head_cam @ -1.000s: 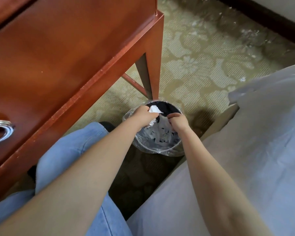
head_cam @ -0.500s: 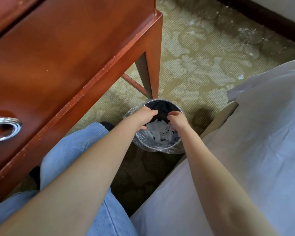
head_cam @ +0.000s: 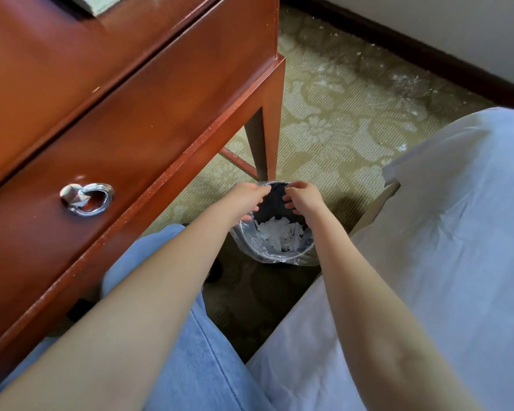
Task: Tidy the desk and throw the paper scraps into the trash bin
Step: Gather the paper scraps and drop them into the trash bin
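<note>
A small round trash bin (head_cam: 251, 244) lined with a clear plastic bag stands on the carpet beside the desk leg. White paper scraps (head_cam: 279, 234) lie heaped inside it. Both my hands hover over the bin's far side. My left hand (head_cam: 248, 198) has its fingers loosely spread and holds nothing. My right hand (head_cam: 301, 197) faces it, fingers loosely curled downward, also holding nothing. The two hands are a small gap apart.
The red-brown wooden desk (head_cam: 131, 120) fills the left, with a silver ring drawer handle (head_cam: 86, 197) and a leg (head_cam: 264, 143) just behind the bin. A white bed sheet (head_cam: 428, 247) covers the right. My denim-clad knee (head_cam: 161, 253) sits below the desk edge. Patterned carpet (head_cam: 339, 114) lies beyond.
A second ago my left hand held a white paper wad over the bin. The paper has dropped in, both hands now hold nothing, and they have lifted slightly over the rim.
</note>
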`<state>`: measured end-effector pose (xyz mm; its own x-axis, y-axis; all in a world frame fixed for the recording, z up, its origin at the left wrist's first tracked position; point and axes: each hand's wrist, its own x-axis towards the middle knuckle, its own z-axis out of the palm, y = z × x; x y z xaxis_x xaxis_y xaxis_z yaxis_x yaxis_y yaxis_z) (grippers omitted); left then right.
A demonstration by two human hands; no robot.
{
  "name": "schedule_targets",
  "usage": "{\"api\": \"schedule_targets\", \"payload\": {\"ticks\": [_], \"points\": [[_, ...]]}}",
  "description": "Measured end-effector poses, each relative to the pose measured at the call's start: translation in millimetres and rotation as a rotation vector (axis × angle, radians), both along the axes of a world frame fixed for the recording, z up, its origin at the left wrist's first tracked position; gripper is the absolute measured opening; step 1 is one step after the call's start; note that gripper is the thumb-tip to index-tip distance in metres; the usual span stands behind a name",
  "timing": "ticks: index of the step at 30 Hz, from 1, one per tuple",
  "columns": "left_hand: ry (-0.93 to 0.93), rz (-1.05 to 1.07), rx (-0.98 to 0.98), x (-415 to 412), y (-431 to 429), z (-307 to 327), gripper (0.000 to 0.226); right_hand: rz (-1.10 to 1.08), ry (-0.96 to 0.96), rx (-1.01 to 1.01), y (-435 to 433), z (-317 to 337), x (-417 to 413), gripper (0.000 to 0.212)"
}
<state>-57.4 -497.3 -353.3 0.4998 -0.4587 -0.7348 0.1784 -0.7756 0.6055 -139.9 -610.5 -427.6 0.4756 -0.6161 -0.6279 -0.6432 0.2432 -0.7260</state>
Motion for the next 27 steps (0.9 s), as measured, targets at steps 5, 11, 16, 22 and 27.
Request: {"api": "schedule_targets", "payload": {"ticks": [5, 11, 16, 22, 27], "points": [[-0.214, 0.04, -0.158, -5, 17, 40, 0.049, -0.002, -0.081, -0.143, 7, 56, 1, 0.024], [-0.345, 0.062, -0.391, -18, 51, 100, 0.04, -0.078, -0.279, -0.248, 31, 144, 2, 0.022], [-0.517, 0.093, -0.607, -25, 87, 152, 0.024, 0.014, -0.425, -0.409, 69, 217, 3, 0.02], [-0.651, 0.288, -0.855, -14, 148, 221, 0.016, 0.071, -0.62, -0.534, 120, 283, 15, 0.018], [-0.813, 0.417, -0.879, 8, 218, 254, 0.021, 0.29, -0.687, -0.66, 188, 308, 46, 0.016]]}}
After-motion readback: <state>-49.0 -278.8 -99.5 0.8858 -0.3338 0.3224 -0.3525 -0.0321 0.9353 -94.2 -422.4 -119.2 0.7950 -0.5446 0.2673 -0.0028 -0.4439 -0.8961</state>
